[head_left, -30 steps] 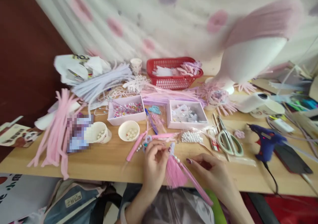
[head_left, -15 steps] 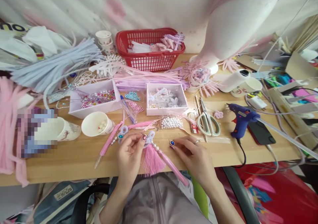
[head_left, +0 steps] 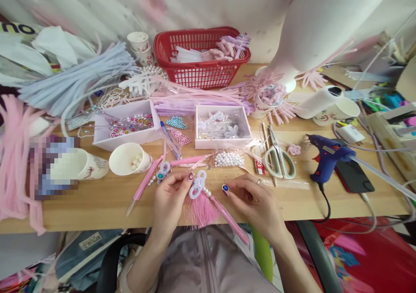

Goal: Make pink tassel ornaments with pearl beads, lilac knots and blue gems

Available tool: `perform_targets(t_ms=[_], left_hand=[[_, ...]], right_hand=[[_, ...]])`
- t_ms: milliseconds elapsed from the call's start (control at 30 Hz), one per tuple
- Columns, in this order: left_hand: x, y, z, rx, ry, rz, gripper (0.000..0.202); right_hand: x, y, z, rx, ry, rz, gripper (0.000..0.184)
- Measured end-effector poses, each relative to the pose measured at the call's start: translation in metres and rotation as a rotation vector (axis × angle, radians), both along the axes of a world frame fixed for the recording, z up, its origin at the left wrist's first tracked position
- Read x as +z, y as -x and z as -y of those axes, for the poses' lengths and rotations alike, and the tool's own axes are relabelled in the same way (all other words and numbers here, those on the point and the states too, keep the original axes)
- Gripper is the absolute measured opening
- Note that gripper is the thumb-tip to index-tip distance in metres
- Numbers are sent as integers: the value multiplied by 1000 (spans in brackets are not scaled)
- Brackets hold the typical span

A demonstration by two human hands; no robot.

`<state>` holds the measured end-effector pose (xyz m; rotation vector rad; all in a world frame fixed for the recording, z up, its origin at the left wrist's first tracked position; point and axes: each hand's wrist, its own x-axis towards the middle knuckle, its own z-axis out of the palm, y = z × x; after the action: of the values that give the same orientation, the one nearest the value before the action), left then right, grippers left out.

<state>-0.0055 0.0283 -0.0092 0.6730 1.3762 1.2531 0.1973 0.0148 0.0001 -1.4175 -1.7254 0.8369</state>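
Observation:
My left hand [head_left: 170, 200] pinches a white looped ornament [head_left: 196, 185] with a pink tassel [head_left: 200, 209] hanging from it at the table's near edge. A pink cord [head_left: 229, 218] with pearls runs from it down to the right. My right hand [head_left: 256, 204] rests beside it, thumb and fingertips pinched on a small blue gem [head_left: 225, 188]. A second ornament [head_left: 162, 171] with a teal stone on a pink stick lies just left of my left hand.
Two white trays [head_left: 126, 128] [head_left: 222, 128] of gems and ornaments, paper cups [head_left: 130, 159] of pearls, a pearl pile [head_left: 227, 158], scissors [head_left: 279, 159], a blue glue gun [head_left: 328, 156], a phone [head_left: 354, 178], a red basket [head_left: 201, 56], pipe-cleaner bundles [head_left: 74, 80] and a white mannequin bust [head_left: 318, 28] crowd the wooden table [head_left: 97, 202].
The view has tilted down and settled. My right hand now shows a blue gem at its fingertips. The left hand keeps its pinch on the tassel ornament.

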Motion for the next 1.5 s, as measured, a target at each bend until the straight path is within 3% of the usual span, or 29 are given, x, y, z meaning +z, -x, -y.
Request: perform_targets(t_ms=[133, 300, 633, 1367, 1500], left_hand=[[3, -1, -3, -26, 46, 33, 26], [7, -1, -5, -19, 21, 59, 20], [6, -5, 0, -35, -67, -1, 10], [-3, -3, 4, -123, -125, -58, 9], [-4, -4, 5, -109, -115, -57, 11]], right_hand=[[6, 26, -3, 50, -133, -157, 12], [2, 45, -5, 21, -149, -200, 18], [-1, 45, -6, -3, -104, -206, 17], [1, 36, -10, 14, 3, -167, 13], [-2, 36, -10, -91, 29, -229, 11]])
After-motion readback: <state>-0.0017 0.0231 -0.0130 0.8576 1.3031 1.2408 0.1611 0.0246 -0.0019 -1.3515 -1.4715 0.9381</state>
